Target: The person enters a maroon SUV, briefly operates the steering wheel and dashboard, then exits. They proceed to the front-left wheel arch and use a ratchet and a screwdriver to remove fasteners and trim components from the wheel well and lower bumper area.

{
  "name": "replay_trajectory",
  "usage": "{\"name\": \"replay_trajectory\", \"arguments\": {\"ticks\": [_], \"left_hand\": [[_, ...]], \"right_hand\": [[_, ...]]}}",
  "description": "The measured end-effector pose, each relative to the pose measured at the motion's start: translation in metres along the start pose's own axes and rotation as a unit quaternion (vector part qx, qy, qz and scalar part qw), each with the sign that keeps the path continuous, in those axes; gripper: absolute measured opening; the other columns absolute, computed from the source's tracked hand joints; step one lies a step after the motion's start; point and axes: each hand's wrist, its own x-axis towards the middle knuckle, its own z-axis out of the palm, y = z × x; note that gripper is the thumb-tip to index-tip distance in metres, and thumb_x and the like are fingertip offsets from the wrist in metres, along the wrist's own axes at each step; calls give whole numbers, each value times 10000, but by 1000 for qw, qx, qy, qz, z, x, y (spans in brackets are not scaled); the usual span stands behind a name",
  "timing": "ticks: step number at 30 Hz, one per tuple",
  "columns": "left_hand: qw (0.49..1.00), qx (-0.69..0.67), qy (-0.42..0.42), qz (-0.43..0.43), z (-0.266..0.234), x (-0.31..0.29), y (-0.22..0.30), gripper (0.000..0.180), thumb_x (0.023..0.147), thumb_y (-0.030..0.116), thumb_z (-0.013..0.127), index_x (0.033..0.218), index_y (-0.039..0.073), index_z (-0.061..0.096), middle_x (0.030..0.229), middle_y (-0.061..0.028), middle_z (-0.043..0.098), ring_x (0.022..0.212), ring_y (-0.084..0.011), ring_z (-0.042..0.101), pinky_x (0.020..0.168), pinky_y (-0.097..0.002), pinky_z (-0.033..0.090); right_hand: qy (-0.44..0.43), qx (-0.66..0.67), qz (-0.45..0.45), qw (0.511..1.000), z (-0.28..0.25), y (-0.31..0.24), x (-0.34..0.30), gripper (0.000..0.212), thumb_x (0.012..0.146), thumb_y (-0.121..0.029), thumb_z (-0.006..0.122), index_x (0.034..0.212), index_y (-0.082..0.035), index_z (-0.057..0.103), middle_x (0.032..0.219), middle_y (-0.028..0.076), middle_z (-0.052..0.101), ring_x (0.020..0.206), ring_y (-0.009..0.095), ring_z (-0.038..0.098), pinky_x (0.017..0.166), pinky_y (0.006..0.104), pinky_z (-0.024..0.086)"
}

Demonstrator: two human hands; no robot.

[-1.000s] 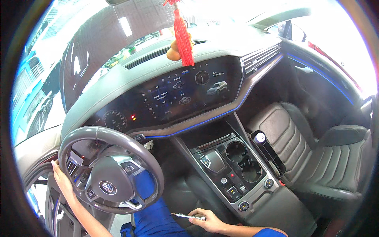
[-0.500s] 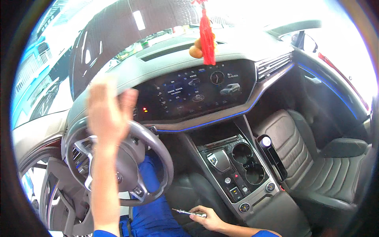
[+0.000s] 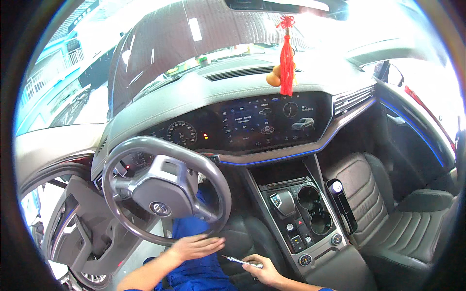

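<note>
The dark steering wheel (image 3: 221, 180) stands turned, with its wide double spoke pointing up. My left hand (image 3: 200, 246) lies along the lower right of its rim, fingers stretched out and nothing held; whether the palm touches the rim I cannot tell. Lower down, over the driver's seat beside my blue-clad leg (image 3: 194, 274), my right hand (image 3: 266, 272) is closed around the silvery handle of a slim screwdriver (image 3: 238, 261). Its thin shaft points left toward my left hand, and the tip is free.
Right of me is the centre console (image 3: 286, 218) with a gear selector and cup holders, then the black passenger seat (image 3: 359, 194). A wide screen (image 3: 267, 123) spans the dashboard. A red tassel (image 3: 287, 63) hangs ahead. On the left, the driver's door (image 3: 92, 223) stands open; the bonnet (image 3: 170, 48) is raised.
My left hand has come down from the upper part of the wheel to its lower rim, and the wheel's spokes have rotated. The right hand still holds the screwdriver. The view has shifted.
</note>
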Motion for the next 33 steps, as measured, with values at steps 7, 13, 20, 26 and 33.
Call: {"name": "replay_trajectory", "arguments": {"ticks": [7, 13, 20, 26, 33], "left_hand": [[983, 17, 87, -160, -48, -151, -79, 575, 992, 343, 518, 1500, 85, 444, 1580, -120, 416, 1477, -284, 390, 1231, -559, 233], [856, 75, 168, -483, -109, -119, -178, 697, 1045, 347, 361, 1594, -51, 198, 1651, -231, 247, 1536, -443, 184, 1237, -565, 146], [928, 45, 11, -369, -153, 28, -271, 530, 1033, 327, 476, 1473, 33, 495, 1478, -207, 499, 1418, -389, 417, 1186, -476, 301], [945, 85, 5, -315, -124, 153, -254, 485, 980, 413, 598, 1297, 47, 631, 1240, -191, 655, 1137, -356, 630, 968, -469, 492], [915, 85, 46, -393, -88, 208, -197, 619, 986, 605, 520, 613, 121, 620, 512, -108, 607, 474, -288, 608, 547, -392, 484]], "right_hand": [[27, 73, -53, 996, 6, -7, -2, 167, 963, -201, 698, 1005, -39, 685, 656, -33, 527, 566, 60, 471, 516, 245, 385], [30, 116, 6, 993, 2, -10, 2, 174, 959, -182, 707, 1061, -49, 659, 616, -42, 480, 487, 60, 431, 432, 249, 358], [37, 127, 23, 991, 1, -5, 5, 156, 966, -161, 693, 1069, -51, 656, 615, -52, 464, 489, 49, 406, 422, 244, 329], [31, 112, 17, 993, 1, -8, 6, 158, 973, -163, 685, 1077, -46, 659, 630, -53, 467, 502, 45, 406, 440, 241, 328], [30, 151, 4, 988, 1, 4, 8, 146, 983, -158, 673, 1062, -38, 655, 648, -36, 476, 509, 56, 411, 451, 243, 326]]}}
